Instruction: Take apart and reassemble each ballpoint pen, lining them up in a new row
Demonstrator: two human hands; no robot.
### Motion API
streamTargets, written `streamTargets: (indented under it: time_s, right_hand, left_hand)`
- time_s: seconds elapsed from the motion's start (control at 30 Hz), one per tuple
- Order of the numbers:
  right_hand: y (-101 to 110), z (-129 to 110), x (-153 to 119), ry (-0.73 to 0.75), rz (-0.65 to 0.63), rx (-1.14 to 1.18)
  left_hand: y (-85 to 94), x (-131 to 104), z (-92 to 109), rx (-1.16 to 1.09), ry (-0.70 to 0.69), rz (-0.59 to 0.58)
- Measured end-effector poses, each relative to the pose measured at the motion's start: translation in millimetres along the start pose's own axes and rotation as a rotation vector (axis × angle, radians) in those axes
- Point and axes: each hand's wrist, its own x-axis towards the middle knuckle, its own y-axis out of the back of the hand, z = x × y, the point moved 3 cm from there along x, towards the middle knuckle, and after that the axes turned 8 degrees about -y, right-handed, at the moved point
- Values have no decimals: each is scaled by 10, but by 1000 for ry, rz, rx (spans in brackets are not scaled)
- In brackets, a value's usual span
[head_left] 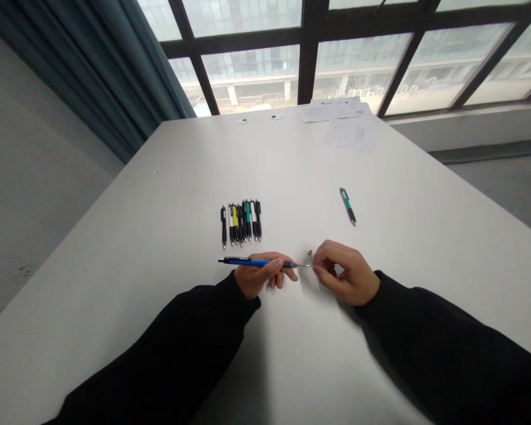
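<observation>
My left hand (265, 275) is closed around a blue pen (259, 262), held level with its black clicker end to the left. A thin metallic refill (304, 265) sticks out of the pen's right end. At the refill's far tip, the thumb and index finger of my right hand (347, 273) are pinched together. A small metal pen tip (310, 252) lies on the table just beyond the refill. Past my left hand, several pens (241, 223) lie side by side in a row, black, white, yellow and green. A green pen (348, 206) lies alone beyond my right hand.
The white table (181, 189) reaches to a dark-framed window (307, 59). Printed papers (349, 133) lie at its far right corner, and two small white pieces (243, 121) are near the far edge. A blue-grey curtain (115, 71) hangs at the left.
</observation>
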Motion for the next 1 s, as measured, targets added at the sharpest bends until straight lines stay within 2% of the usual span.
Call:
streamTargets:
  time_s: [0.2,0.33,0.57,1.0]
  right_hand:
    - [171,113,61,-59,-13,-6]
    - [185,249,98,-64,-76,-158]
    - [136,254,120,-40,-120,-363]
    - [155,271,116,-62,-75,-392]
  left_hand:
    - [49,16,-25,-14,14,89]
    - [50,30,-23,-25,17,126]
    - [41,34,-23,-47,16,125]
    - [36,30,-17,-57,20,106]
